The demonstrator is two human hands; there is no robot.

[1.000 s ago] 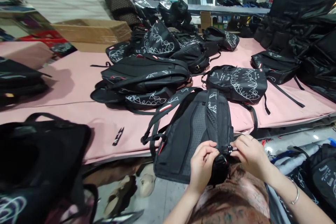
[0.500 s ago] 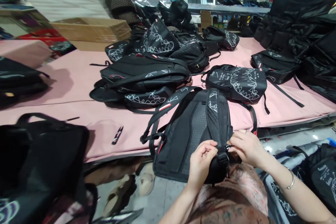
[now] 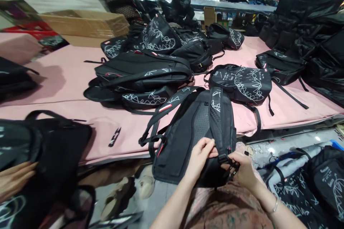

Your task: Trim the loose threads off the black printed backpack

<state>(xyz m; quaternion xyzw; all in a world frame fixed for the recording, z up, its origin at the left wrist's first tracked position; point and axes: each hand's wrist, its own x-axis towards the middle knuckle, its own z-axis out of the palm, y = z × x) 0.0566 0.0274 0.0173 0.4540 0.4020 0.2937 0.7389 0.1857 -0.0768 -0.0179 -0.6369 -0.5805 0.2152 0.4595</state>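
Note:
A black backpack (image 3: 178, 150) lies back panel up over the table's front edge, leaning toward my lap. Its right shoulder strap (image 3: 215, 114) carries white line drawings and ends in a black buckle (image 3: 223, 156). My left hand (image 3: 200, 155) is closed, thumb and fingers pinched at the strap's left edge just above the buckle. Right beside the buckle, my right hand (image 3: 243, 170) is closed on dark strap webbing (image 3: 231, 174); its fingers partly hide the webbing. The other shoulder strap (image 3: 177, 99) loops loosely off to the left.
Thread snips (image 3: 115, 137) lie on the pink table cover (image 3: 102, 118). Several black backpacks, such as a printed one (image 3: 242, 83), spread behind. A co-worker's hand (image 3: 16, 179) touches a black bag (image 3: 67, 143) at left. A cardboard box (image 3: 86, 23) stands at the back left.
My hands have moved apart from the webbing stretched between them; the left shifted left to the strap's edge, the right slightly down. A co-worker's hand has appeared at the left.

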